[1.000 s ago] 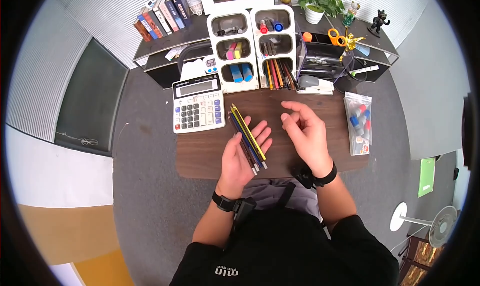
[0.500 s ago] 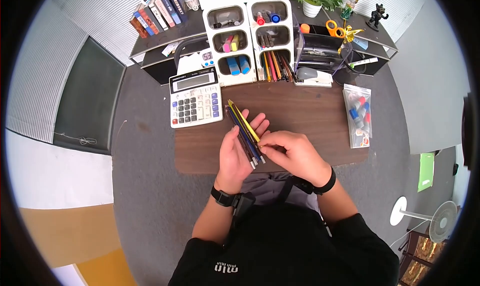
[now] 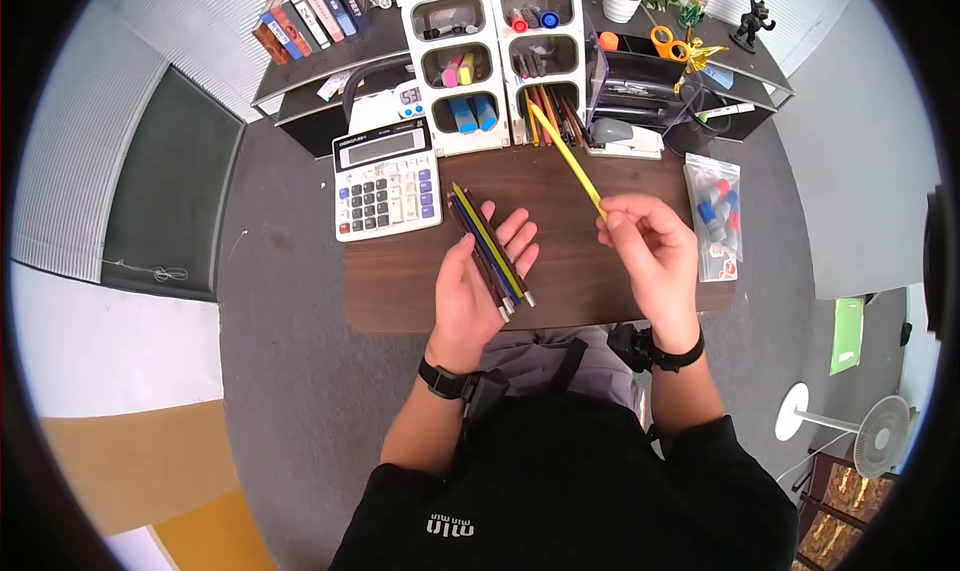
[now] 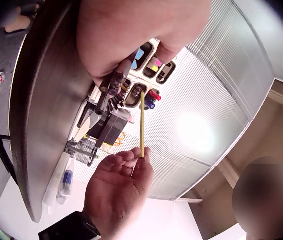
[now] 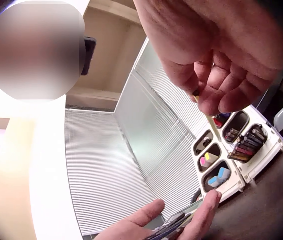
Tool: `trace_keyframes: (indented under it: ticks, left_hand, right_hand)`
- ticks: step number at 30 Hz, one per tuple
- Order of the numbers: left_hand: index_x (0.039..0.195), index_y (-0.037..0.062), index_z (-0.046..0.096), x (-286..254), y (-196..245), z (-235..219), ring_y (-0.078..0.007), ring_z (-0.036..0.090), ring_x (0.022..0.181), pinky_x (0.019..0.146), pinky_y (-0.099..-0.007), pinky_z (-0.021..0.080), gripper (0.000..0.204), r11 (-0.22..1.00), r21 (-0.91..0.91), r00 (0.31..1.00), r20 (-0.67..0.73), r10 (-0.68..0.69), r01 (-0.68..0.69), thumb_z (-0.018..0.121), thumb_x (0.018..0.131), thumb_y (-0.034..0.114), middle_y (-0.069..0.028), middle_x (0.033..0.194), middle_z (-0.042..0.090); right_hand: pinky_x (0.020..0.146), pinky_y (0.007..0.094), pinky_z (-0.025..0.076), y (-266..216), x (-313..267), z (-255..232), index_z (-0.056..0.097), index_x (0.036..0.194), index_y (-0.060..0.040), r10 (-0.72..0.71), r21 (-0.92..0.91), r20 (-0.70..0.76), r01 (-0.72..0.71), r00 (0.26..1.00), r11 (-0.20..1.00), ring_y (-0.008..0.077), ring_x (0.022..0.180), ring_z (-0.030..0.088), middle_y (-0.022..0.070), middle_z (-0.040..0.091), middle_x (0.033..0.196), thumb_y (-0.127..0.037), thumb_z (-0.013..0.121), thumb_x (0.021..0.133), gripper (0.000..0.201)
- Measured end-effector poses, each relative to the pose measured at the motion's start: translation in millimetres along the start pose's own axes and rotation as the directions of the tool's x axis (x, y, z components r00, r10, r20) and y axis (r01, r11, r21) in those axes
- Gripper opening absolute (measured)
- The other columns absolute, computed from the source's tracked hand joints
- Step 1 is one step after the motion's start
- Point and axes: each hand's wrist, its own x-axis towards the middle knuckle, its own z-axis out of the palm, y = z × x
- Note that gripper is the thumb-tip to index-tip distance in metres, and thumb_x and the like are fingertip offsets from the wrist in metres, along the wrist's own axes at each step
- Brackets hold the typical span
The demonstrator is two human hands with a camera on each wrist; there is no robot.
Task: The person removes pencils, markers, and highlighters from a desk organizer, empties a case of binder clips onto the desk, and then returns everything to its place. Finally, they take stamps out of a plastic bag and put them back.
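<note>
In the head view, my left hand (image 3: pixel 465 301) lies palm up over the table, holding a slanted bundle of coloured pencils (image 3: pixel 490 246) under its thumb. Dark brown, blue and olive-yellow barrels show, with pale ends towards me. My right hand (image 3: pixel 655 256) pinches one bright yellow pencil (image 3: pixel 568 156) by its near end between thumb and fingertips. That pencil points up and left, its far end overlapping the lower right compartment of the white organizer (image 3: pixel 475 145). In the left wrist view the yellow pencil (image 4: pixel 142 127) stands apart from the bundle.
Several pencils (image 3: pixel 548 121) stand in the organizer's lower right compartment. A calculator (image 3: pixel 385 186) is to the left, and a clear bag of markers (image 3: pixel 713 221) lies at the right edge. Behind are a stapler (image 3: pixel 625 141), a black desk holder (image 3: pixel 640 86) and a mesh cup (image 3: pixel 690 136).
My right hand reached to the bundle, pinched the yellow pencil and drew it away to the right. The left hand stays nearly in place with the other pencils.
</note>
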Motion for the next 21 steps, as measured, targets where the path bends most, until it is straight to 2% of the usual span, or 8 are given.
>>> trace_keyframes:
  ticks: [3,10,21]
  left_hand:
    - [0.159,0.0067,0.034,1.8,-1.0,-1.7,-0.0375,0.046,0.146,0.122,-0.0497,0.038,0.061,1.000,-0.003,1.000,0.003,-0.014,0.014,0.047,0.108,0.036,-0.0263,0.160,0.041]
    - [0.159,0.0070,0.034,-1.1,-1.6,-2.1,-0.0374,0.046,0.146,0.122,-0.0498,0.038,0.060,1.000,-0.020,1.000,-0.002,0.004,-0.004,0.047,0.108,0.035,-0.0264,0.161,0.041]
    - [0.160,0.0086,0.033,-0.3,-1.1,-0.6,-0.0370,0.046,0.146,0.122,-0.0495,0.038,0.062,1.000,-0.009,1.000,-0.001,0.002,-0.002,0.049,0.107,0.036,-0.0260,0.160,0.041]
  right_hand:
    - [0.081,0.0237,0.055,9.1,16.6,7.1,0.071,0.120,0.0034,0.034,0.016,-0.057,-0.033,0.998,0.999,0.0089,0.088,0.068,0.0047,0.074,0.099,-0.005,0.067,0.103,0.019]
    - [0.085,0.0245,0.056,24.2,38.8,34.5,0.070,0.126,0.0037,0.028,0.134,-0.039,-0.023,0.999,0.991,0.0102,0.094,0.070,0.0057,0.075,0.106,-0.003,0.067,0.102,0.024]
    - [0.084,0.0247,0.056,26.1,39.3,40.0,0.071,0.123,0.0025,-0.059,0.016,-0.102,0.061,0.993,0.998,0.0088,0.094,0.069,0.0057,0.075,0.104,-0.002,0.067,0.101,0.023]
